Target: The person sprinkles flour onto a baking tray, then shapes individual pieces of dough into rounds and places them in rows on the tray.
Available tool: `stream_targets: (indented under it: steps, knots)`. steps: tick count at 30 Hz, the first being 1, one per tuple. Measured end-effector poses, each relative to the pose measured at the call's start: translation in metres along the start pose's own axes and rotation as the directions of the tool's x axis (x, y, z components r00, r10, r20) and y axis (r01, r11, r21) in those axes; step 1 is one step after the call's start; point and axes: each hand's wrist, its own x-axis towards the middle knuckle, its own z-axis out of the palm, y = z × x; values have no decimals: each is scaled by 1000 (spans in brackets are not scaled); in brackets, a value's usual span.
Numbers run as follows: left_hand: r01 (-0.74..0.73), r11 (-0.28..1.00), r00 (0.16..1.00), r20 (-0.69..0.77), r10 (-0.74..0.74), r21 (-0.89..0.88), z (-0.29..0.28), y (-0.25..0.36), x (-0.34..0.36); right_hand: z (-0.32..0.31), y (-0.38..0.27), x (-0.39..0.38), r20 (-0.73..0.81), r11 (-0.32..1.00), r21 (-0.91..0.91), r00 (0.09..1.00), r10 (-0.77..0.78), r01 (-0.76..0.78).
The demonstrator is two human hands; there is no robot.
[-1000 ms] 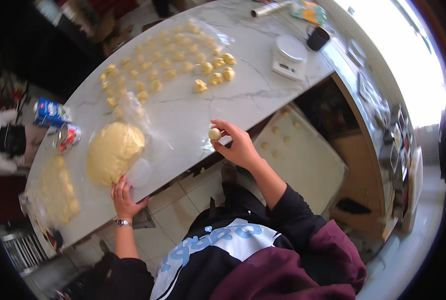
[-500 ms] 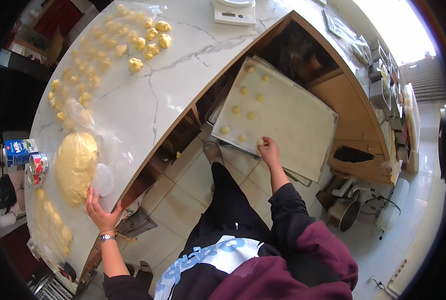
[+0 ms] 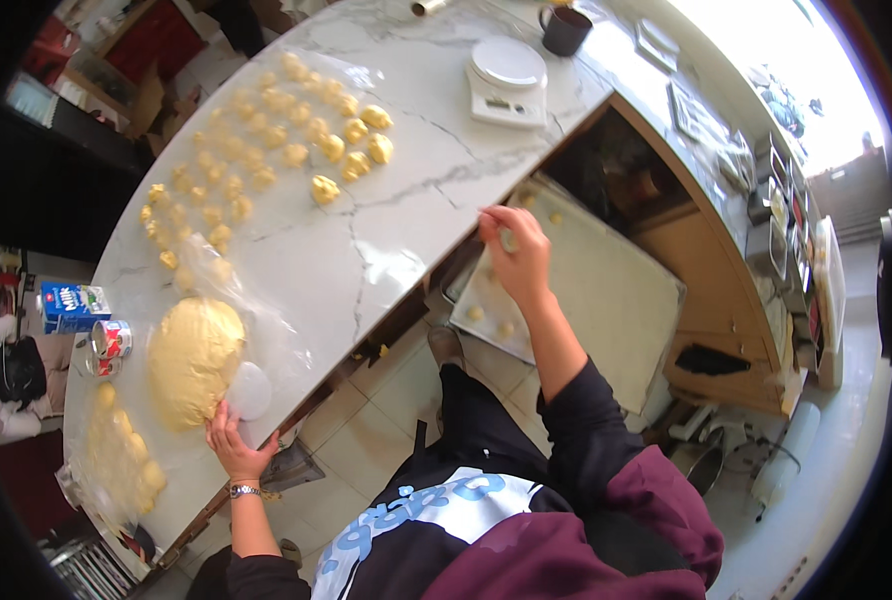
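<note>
My left hand (image 3: pixel 238 446) rests on the counter with its fingers stretched out. Its fingertips touch the lower end of a large yellow mound of dough (image 3: pixel 198 362), beside a round translucent white plastic disc (image 3: pixel 250 390). My right hand (image 3: pixel 522 258) is raised over the left part of a baking tray (image 3: pixel 608 300), close to the counter edge. Its thumb and fingertips are pinched together; whether anything small is between them I cannot make out. Small pale dough balls (image 3: pixel 476 313) lie on the tray, some of them hidden behind my right hand and forearm.
Many yellow dough lumps (image 3: pixel 324 190) sit on the marble counter (image 3: pixel 406 190), most under clear plastic film. More dough lies covered (image 3: pixel 126 450) at the near left. A milk carton (image 3: pixel 72 306), cans (image 3: pixel 112 340), a kitchen scale (image 3: pixel 508 82) and a dark mug (image 3: pixel 565 31) stand around.
My right hand, which held a small dough ball at the tray, has lifted and moved away toward the counter edge. My left hand stays by the dough mound. The view has shifted.
</note>
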Motion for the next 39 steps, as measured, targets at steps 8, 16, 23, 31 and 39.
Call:
stream_targets:
  steps: [8, 16, 23, 31, 39]
  knots:
    - [24, 999, 1000, 14, -24, -25, 2, 6, 11, 120, 18, 120, 326, 982, -4, 928, -179, 191]
    - [41, 999, 999, -15, -41, -19, -2, 3, -1, 90, -67, 6, 687, 918, 232, 614, -389, 323]
    - [37, 999, 999, -26, -38, -27, 4, 8, 2, 184, -102, -14, 720, 916, 352, 570, -397, 194]
    - [33, 999, 999, -9, -33, -29, 11, 2, -5, 149, -65, 45, 579, 929, 136, 733, -357, 345]
    - [30, 999, 1000, 3, -30, -12, 0, 4, 1, 130, -64, -7, 694, 831, 541, 491, -527, 127]
